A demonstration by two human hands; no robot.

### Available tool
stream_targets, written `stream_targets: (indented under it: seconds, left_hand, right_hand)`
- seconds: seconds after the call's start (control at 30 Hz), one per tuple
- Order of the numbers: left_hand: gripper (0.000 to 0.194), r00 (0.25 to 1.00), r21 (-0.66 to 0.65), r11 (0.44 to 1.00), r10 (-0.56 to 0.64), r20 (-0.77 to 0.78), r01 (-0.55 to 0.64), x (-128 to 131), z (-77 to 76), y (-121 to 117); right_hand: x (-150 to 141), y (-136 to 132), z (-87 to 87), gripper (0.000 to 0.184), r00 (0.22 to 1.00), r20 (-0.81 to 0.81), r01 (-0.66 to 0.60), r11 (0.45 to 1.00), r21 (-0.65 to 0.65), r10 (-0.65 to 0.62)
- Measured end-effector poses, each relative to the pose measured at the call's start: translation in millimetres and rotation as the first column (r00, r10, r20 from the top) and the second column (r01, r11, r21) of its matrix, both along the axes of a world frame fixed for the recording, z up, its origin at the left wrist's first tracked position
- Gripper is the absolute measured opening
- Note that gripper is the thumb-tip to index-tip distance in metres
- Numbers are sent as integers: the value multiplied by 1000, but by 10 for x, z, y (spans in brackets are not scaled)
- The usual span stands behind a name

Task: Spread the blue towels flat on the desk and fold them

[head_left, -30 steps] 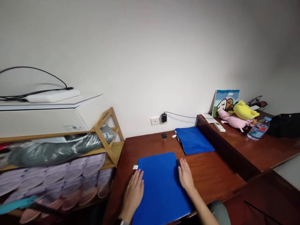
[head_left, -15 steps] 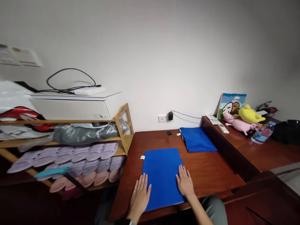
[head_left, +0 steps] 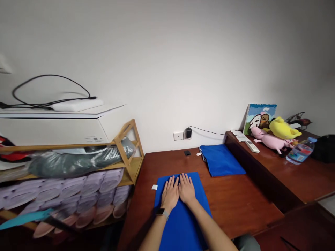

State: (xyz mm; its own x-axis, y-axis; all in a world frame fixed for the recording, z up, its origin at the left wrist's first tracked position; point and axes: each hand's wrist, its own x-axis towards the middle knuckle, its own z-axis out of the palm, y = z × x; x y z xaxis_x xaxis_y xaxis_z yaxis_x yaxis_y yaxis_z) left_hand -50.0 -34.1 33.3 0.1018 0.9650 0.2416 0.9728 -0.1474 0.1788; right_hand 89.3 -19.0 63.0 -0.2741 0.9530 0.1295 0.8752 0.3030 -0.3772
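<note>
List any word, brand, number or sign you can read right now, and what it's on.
None can be read.
White box: small print on its side, too small.
Bottle: label, too small and blurred.
Remote control: markings too small.
Near blue fabric: white tag, no legible text.
Far blue fabric: small tag, likewise.

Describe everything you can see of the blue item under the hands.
The blue item is plain, roughly rectangular and looks like fabric, with a white tag at its left edge. It lies flat on the brown table. The left hand and right hand rest palm-down, side by side, on its far part.
</note>
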Motion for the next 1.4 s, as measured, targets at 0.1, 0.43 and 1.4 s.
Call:
stream_targets:
  seconds: [0.1,0.43,1.4]
  left_hand:
    - [59,999,-7,999,52,-6,-52,-232,-174,71]
    - [67,994,-11,995,104,37,-104,-652,-20,-196]
    - [59,999,137,990,-46,13,43,-178,155,-566]
  right_hand:
    - [70,154,-167,65,1000,18,20,998,-64,-19]
    - [1006,4,-37,64,979,52,204,966,-158,-199]
    - [367,-477,67,61,996,-81,30,999,38,-27]
